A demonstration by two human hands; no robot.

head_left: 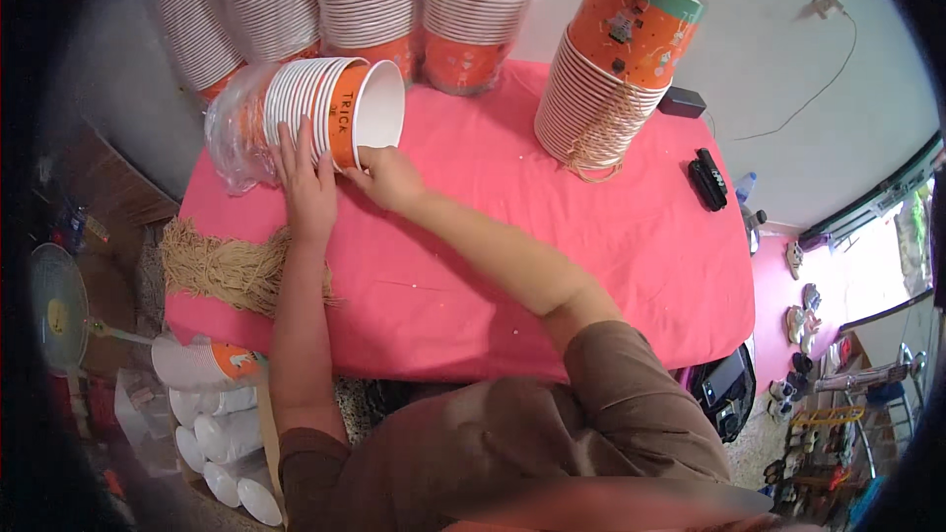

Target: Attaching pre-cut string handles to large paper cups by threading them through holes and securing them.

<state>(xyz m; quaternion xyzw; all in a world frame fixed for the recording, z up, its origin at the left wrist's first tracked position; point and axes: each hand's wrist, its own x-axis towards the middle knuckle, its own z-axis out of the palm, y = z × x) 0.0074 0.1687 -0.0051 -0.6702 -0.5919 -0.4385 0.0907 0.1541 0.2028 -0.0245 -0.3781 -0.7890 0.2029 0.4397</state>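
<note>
Lying on its side at ten o'clock on the table (641, 276), a stack of nested paper buckets (288, 108) points its open mouth toward three o'clock. The left hand (307, 172) rests on the stack's side with fingers extended, pressing rather than gripping; the right hand (394, 177) seems to pinch the rim of the orange end bucket (343, 118), fingers inside the mouth, though the thumb's exact contact is hard to tell. The paper looks light and fairly stiff, likely to dent under a hard squeeze and to cling when nested, so the rolled rim would be the firmest hold. The clear plastic sleeve (236, 143) at the stack's nine o'clock end looks slick and floppy. Wrapped stacks (370, 0) crowd eleven o'clock, a twine bundle (227, 271) lies between eight and nine, near the table's edge, and an upright stack (581, 99) stands at one. The widest room for moving runs from three to five o'clock, before the curved cloth edge drops away.
</note>
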